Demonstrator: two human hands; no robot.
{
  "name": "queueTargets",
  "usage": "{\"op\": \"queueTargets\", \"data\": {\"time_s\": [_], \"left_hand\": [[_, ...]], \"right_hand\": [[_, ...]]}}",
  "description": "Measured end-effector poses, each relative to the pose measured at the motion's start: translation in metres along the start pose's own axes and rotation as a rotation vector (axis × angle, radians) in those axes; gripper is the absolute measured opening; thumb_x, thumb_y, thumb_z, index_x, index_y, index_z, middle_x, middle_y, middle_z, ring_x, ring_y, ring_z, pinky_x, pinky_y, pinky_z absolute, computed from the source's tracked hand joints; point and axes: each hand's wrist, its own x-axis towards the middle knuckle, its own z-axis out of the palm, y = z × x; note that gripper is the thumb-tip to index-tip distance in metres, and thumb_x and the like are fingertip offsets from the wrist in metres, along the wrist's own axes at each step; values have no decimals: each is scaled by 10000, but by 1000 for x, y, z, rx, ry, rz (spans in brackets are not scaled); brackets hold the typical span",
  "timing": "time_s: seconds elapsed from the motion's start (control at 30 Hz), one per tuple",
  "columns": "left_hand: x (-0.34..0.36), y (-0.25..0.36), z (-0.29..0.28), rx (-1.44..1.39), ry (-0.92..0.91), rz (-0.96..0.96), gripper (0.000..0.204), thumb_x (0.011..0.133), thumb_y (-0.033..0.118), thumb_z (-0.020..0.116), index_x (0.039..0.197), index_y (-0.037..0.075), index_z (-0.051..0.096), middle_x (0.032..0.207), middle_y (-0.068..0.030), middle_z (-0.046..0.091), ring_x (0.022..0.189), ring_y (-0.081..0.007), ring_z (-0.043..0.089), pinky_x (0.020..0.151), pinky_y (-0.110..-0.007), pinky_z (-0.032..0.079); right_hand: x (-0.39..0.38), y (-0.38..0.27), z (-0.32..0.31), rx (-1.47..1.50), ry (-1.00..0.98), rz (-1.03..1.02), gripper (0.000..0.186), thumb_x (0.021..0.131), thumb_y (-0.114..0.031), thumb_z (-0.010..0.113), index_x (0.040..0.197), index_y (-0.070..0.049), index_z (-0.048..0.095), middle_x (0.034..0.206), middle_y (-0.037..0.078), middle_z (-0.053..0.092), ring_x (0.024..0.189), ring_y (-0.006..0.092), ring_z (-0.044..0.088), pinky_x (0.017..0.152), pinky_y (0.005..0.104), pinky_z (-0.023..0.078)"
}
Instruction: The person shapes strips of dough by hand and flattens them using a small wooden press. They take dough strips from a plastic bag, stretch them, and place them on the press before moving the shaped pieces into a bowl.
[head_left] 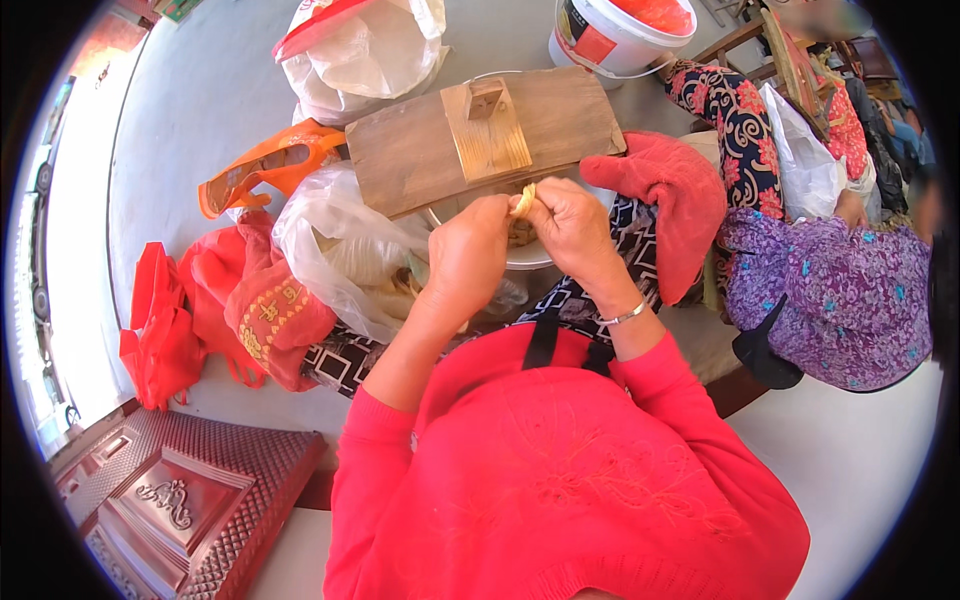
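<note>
My left hand (468, 250) and my right hand (566, 222) meet in front of my chest, both pinching a small pale yellow piece (523, 200) that looks like a peeled root or vegetable slice. They hover just over a white bowl (530, 255), near the front edge of a wooden slicing board (420, 150) with a raised wooden block (487, 128). My red sleeves come up from the lower edge, and a silver bangle (625, 316) circles my right wrist.
A translucent plastic bag (335, 250) lies left of the bowl, with red bags (200, 310) and an orange bag (265, 170) beyond. A white bucket (615, 35) stands behind. A red cloth (675, 195) and a seated person in purple (840, 290) are right.
</note>
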Motion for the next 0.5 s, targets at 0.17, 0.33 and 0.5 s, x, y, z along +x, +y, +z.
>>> {"op": "queueTargets", "data": {"time_s": [0.17, 0.33, 0.5], "left_hand": [[-5, -7, 12, -32, 40, 124, 289, 844, 13, 597, 1133, 6, 588, 991, -146, 632, 837, -328, 638, 745, -343, 508], [-2, -3, 6, -185, -60, 34, 357, 832, 71, 589, 1187, 41, 565, 1070, -145, 618, 944, -361, 615, 787, -410, 499], [13, 14, 9, -74, -39, -169, 236, 880, 134, 536, 1098, 61, 589, 1004, -166, 631, 884, -401, 607, 754, -434, 488]], "right_hand": [[-34, 46, 40, 1208, -280, 794, 307, 954, -298, 574, 1002, -8, 662, 979, 28, 666, 856, 102, 600, 789, 279, 477], [-28, 31, 31, 1163, -249, 668, 158, 903, -119, 586, 958, 0, 674, 1045, 46, 647, 965, 142, 595, 861, 278, 473], [-21, 16, 29, 277, 48, 139, 72, 813, -5, 609, 852, 27, 661, 1123, 128, 585, 1015, 251, 555, 892, 326, 442]]}}
